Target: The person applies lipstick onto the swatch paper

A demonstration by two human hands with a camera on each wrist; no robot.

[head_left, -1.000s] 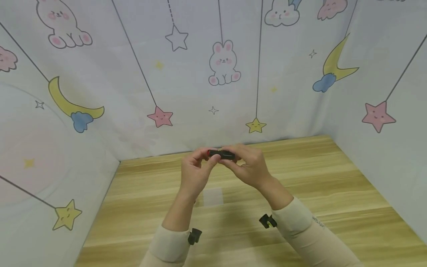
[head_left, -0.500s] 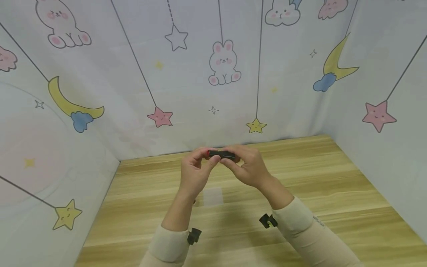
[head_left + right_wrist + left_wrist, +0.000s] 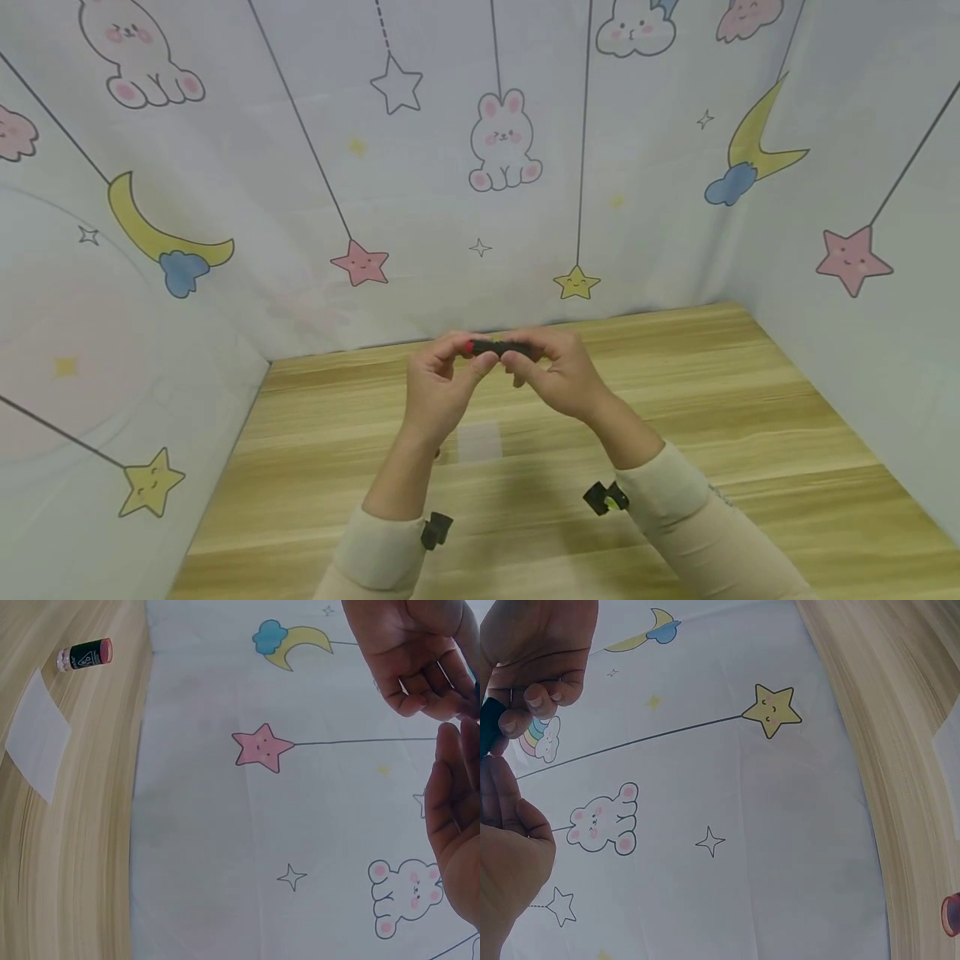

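In the head view, a short, slim black tube with a red left end is held level in the air near the table's far edge. My left hand pinches its left part between thumb and fingers. My right hand pinches the right part, its thumb along the near side. In the left wrist view, a dark piece of the tube shows at the right hand; the left hand is below it. Fingers hide most of the tube in both wrist views, so its exact kind cannot be told.
A pale square sheet lies on the wood-grain table. Beside it in the right wrist view lies a small cylinder with a black printed label and red end. Cartoon-printed white cloth walls enclose the table's back and sides.
My right thumb and fingers have shifted slightly on the tube, and a fingertip now shows below it. The tube looks slightly turned. My left hand stays nearly still.
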